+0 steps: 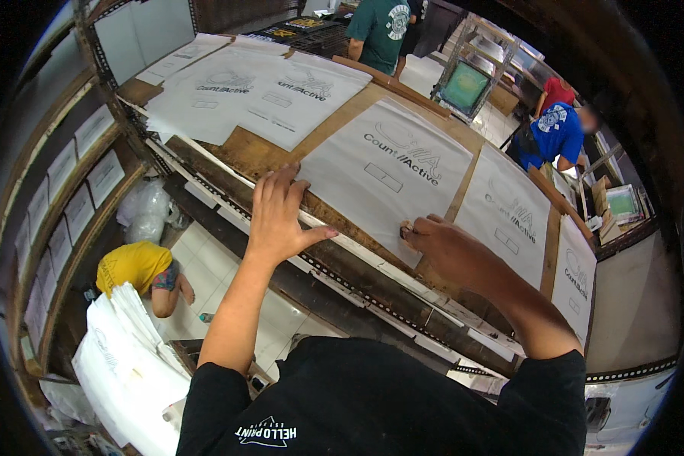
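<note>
A white sheet [399, 140] with printed lettering and a small box outline lies flat on a brown wooden board [254, 152] in front of me. My left hand [276, 215] rests at the board's near edge, fingers stretched out and fingertips by the sheet's near left corner. Its thumb points right along the edge rail [327, 228]. Over the sheet's near right corner, my right hand [444, 247] is closed, pinching a small brownish piece I cannot make out. To its right lies another printed sheet [509, 201], partly behind my right forearm.
More printed sheets [281, 83] cover the board's left part. A stack of white sheets [125, 357] stands at lower left, near a crouching person in yellow [134, 266]. People in green [378, 34] and blue [555, 133] are beyond the board. A rack [467, 83] holds a green-meshed frame.
</note>
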A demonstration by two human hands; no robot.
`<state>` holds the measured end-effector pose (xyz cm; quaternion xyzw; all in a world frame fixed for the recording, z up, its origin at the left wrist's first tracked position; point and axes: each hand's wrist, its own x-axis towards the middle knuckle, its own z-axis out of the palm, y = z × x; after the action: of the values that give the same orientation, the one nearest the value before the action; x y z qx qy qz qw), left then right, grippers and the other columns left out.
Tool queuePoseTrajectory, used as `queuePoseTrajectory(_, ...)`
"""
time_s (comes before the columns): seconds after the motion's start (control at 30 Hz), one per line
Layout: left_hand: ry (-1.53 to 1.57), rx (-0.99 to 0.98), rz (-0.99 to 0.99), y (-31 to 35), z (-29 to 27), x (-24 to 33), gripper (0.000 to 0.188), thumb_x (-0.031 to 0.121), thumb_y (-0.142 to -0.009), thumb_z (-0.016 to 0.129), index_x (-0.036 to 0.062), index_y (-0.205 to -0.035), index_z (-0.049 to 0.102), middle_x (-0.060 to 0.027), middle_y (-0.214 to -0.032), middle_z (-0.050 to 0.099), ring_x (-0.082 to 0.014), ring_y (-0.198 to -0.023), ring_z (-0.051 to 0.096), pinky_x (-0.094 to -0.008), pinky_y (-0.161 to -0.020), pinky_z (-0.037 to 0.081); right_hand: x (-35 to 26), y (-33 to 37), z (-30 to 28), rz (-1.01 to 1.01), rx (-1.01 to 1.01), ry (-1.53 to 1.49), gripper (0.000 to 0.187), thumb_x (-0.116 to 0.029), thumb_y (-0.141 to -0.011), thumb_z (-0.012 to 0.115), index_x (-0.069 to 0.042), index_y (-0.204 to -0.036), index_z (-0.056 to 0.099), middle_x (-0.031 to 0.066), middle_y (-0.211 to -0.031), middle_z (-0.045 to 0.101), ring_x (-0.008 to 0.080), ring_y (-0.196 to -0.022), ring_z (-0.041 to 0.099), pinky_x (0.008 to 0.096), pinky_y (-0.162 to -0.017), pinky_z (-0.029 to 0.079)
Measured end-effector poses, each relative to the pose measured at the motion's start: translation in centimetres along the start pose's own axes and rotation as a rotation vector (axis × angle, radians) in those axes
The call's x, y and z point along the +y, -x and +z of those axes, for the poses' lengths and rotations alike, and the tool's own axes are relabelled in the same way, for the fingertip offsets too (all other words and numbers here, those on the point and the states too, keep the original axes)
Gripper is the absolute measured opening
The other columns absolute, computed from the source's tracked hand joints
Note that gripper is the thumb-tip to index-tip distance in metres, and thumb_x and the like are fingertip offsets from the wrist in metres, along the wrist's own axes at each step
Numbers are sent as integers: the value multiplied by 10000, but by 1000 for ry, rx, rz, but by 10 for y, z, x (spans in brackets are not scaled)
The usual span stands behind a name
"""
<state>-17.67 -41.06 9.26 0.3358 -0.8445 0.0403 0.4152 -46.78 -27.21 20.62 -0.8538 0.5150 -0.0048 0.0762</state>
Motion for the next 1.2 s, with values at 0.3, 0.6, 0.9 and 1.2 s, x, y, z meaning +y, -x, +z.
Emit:
queuePoseTrajectory(0.3,-1,-5,-13,0,-3,2,927,758,-715,742,-14,-1212,613,-255,-1422,514,-441,-1372,442,-599,-1195,273,25,-49,-29,112,-1,-303,196,-212,-977,669,-38,-897,714,166,-862,634,339,-840,648,446,-756,502)
queuePoseTrajectory(0.6,-1,-21,-32,-1,-5,2,964,774,-704,732,-42,-1202,610,-264,-1427,509,-444,-1357,449,-591,-1195,278,18,-192,4,-306,310,-104,205,-105,-967,652,-47,-1140,745,142,-992,621,316,-964,615,438,-834,503)
queuePoseTrajectory(0.9,-21,-22,-27,2,2,-1,1006,820,-685,692,-31,-1214,609,-255,-1434,519,-455,-1343,453,-599,-1171,293,40,-183,24,-330,194,80,263,-121,-980,579,-42,-1193,714,126,-1023,628,320,-976,579,429,-883,497)
queuePoseTrajectory(1.2,-21,-12,-22,-2,5,1,994,828,-681,695,-6,-1216,611,-234,-1462,521,-439,-1359,462,-600,-1184,286,29,-30,12,-185,83,133,339,-53,-949,561,-10,-1269,665,131,-967,585,309,-967,566,413,-881,505)
